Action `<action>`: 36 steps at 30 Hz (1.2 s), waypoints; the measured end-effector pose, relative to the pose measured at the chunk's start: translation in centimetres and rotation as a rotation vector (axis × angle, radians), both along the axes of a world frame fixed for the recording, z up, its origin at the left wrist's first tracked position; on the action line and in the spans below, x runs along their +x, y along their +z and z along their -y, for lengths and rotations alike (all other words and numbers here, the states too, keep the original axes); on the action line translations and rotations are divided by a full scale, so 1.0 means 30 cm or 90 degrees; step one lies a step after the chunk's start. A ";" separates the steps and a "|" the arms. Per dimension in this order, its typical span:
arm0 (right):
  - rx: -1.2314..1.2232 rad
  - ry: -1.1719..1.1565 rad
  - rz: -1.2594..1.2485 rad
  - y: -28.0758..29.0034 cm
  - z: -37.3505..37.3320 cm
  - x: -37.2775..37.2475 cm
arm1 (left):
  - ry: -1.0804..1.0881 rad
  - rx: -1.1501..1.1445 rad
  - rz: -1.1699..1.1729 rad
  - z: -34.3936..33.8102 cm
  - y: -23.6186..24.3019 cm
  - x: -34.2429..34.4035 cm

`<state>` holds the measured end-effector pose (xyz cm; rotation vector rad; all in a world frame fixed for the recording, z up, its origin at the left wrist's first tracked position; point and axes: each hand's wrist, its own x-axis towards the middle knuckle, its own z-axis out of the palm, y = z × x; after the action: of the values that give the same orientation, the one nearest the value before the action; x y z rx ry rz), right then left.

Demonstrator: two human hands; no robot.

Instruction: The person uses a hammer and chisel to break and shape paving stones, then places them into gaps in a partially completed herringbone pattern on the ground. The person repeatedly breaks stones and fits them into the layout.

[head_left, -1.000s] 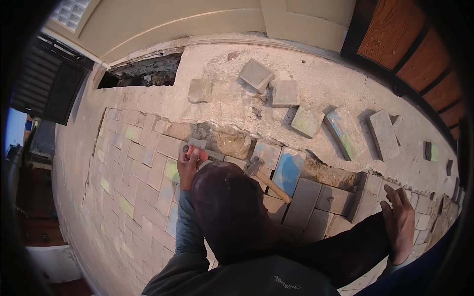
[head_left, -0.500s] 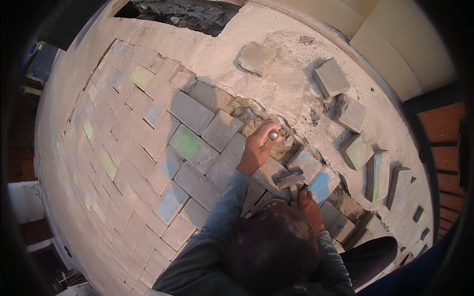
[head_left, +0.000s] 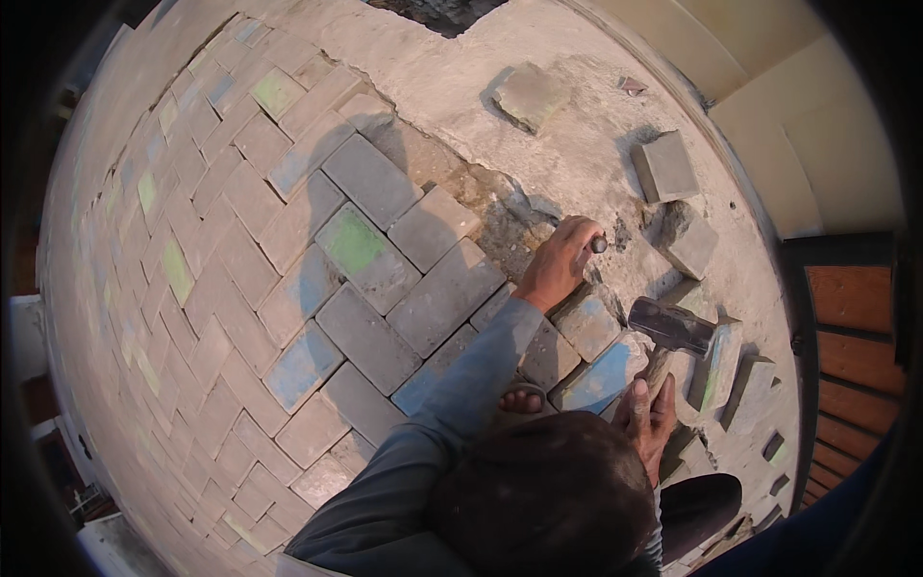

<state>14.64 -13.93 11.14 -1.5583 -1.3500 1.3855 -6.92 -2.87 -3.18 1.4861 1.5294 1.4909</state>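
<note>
The hammer (head_left: 670,327), now raised in the gripping right hand (head_left: 646,415), stands just right of the left hand (head_left: 560,262) clasping a chisel (head_left: 597,244); a skewed blow could hit its fingers.

Left hand (head_left: 558,264) closes around a chisel (head_left: 598,244); only the struck end shows above the fist, the shaft and tip hidden below it. Right hand (head_left: 646,415) covers the lower handle of the hammer (head_left: 671,329). A head (head_left: 548,500) hides the right forearm and the pavers (head_left: 447,298) beneath.
</note>
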 end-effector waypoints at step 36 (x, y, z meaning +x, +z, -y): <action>0.372 -0.112 -0.168 0.196 -0.278 -0.174 | 0.013 -0.141 0.029 -0.046 0.031 0.021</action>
<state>9.42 -5.58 17.02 -1.0364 -1.2696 0.9330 -6.29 -1.49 -2.24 1.3023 1.6290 1.3094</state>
